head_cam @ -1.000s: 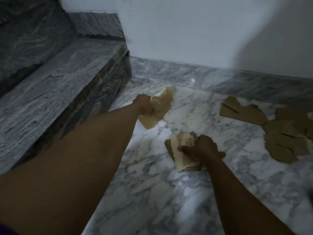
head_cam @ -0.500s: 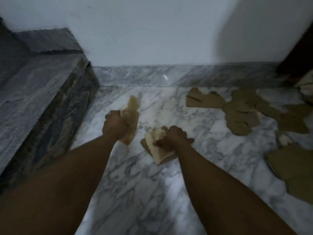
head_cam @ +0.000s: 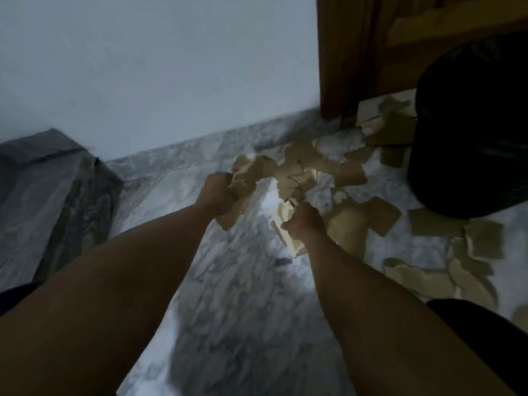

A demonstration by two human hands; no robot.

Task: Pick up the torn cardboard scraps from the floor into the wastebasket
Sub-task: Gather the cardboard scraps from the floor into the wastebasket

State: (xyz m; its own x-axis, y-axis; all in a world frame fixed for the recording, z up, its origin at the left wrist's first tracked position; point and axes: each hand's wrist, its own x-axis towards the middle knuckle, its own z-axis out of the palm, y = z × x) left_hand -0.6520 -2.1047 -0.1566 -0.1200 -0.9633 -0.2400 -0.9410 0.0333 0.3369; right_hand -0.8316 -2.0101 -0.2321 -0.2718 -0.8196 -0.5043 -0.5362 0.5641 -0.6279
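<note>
- Left hand [head_cam: 217, 192]: fingers curled tight round a bunch of torn cardboard scraps [head_cam: 243, 181], held clear of the floor.
- Right hand [head_cam: 304, 224]: fingers likewise closed on a second bunch [head_cam: 287, 232] (paler faces showing), just beside the left.
- Loose scraps [head_cam: 347, 172] lie scattered over the marble floor [head_cam: 228, 295] ahead and to the right, some right at the foot of the wastebasket [head_cam: 468, 124].
- The wastebasket is dark and bag-lined, standing far right by a wooden door frame [head_cam: 348, 52]; its mouth is not clearly visible.
- Step in hand, as judged: carrying two full handfuls toward the basket.
- Next move calls for raising both hands above the rim before letting go, lest pieces fall short. Much floor litter is yet to be collected.
</note>
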